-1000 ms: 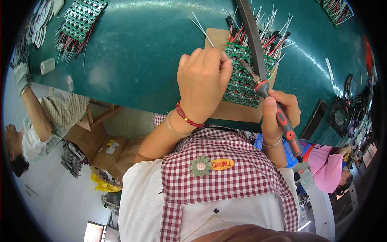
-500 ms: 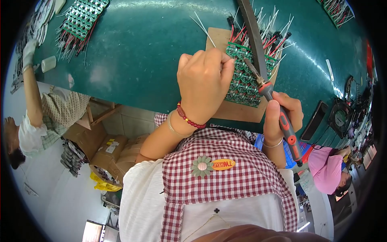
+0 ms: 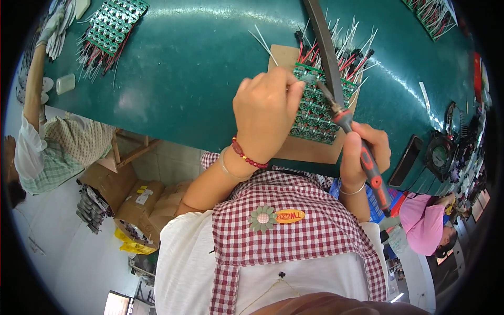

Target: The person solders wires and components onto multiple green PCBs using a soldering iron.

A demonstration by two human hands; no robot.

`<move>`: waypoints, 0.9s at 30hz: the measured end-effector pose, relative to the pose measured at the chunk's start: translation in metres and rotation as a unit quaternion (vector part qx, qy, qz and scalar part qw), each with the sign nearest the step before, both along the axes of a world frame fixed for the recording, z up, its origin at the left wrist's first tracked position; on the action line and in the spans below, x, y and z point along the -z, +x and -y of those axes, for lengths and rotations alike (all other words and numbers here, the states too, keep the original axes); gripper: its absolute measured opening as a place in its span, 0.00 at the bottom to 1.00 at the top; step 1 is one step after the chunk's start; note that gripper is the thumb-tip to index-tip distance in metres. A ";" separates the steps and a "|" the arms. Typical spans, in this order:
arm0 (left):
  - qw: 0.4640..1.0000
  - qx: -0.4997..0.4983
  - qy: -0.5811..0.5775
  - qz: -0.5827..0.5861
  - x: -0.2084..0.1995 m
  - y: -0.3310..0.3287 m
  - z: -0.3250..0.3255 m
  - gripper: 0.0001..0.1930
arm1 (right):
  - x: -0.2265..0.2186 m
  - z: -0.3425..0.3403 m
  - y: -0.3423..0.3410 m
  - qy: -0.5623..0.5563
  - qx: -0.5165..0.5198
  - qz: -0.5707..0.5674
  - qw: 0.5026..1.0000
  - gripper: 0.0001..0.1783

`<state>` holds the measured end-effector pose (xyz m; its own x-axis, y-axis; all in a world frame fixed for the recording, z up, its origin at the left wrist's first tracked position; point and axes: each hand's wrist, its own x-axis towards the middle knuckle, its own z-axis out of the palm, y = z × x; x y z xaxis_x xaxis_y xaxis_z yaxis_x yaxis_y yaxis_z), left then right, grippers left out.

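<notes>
My left hand (image 3: 265,107) is closed in a pinch beside the upper left part of a green circuit board panel (image 3: 315,118). Thin white wires (image 3: 263,42) run into its fingers; their ends are hidden. In my right hand (image 3: 365,152) is a grey and red soldering iron (image 3: 374,176), its tip over the panel's upper part, close to the left fingertips. Faint smoke hangs between them. The panel lies on a brown cardboard sheet (image 3: 307,150), with red, white and black wires (image 3: 357,55) spreading from its far side. A dark metal bar (image 3: 326,44) rests across it.
Another wired panel (image 3: 116,26) lies far left near a white roll (image 3: 65,83), and a third (image 3: 430,23) far right. A dark phone-like slab (image 3: 406,160) and a small black fan (image 3: 440,154) sit at right. A co-worker's gloved hand (image 3: 51,27) reaches in at left.
The iron's tip and the panel appear slightly lower and to the left. Faint smoke now shows near the tip. The co-worker's gloved hand has moved farther up the table.
</notes>
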<state>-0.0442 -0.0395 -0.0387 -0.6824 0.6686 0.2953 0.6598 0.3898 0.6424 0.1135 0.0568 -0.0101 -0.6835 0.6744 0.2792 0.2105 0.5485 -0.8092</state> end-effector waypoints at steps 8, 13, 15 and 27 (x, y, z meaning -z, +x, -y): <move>0.977 -0.024 0.000 0.210 -0.004 -0.009 0.019 0.09 | -0.002 -0.006 0.004 -0.091 0.061 -0.084 0.990 0.07; 0.994 -0.012 0.018 0.108 0.003 -0.004 0.012 0.06 | -0.009 -0.035 -0.003 -0.187 0.001 0.007 0.982 0.08; 0.997 -0.014 0.015 0.079 0.004 -0.002 0.009 0.07 | -0.012 -0.048 -0.006 -0.248 -0.016 0.026 0.968 0.08; 0.998 -0.006 0.009 0.057 0.008 -0.002 0.002 0.10 | -0.008 -0.083 -0.028 -0.320 -0.114 0.058 0.939 0.07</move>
